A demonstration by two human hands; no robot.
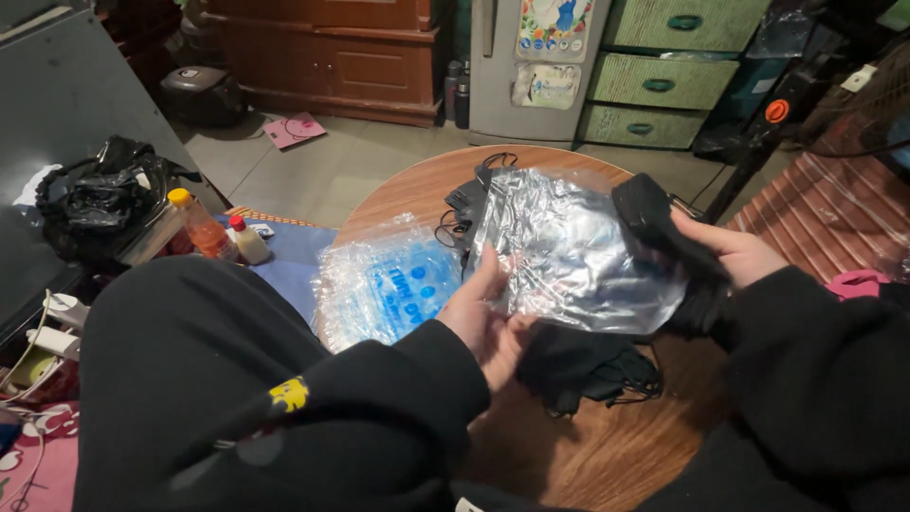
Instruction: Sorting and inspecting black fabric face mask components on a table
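My left hand [488, 318] grips the near edge of a clear, shiny plastic bag [569, 251] held over a round wooden table [588, 446]. My right hand [725, 251] holds a stack of black face masks [659, 223] at the bag's right opening, partly pushed inside. More black masks [588, 365] lie loose on the table under the bag, and others [469, 199] rest at the far side with their ear loops showing. A pile of clear plastic bags with blue print [389, 284] lies on the table's left side.
Two bottles [204, 228] stand on the floor at left beside a black plastic bag [100, 199]. A fridge [531, 66], green drawers [664, 81] and a wooden cabinet [332, 52] line the back. A power strip with cables [47, 332] lies far left.
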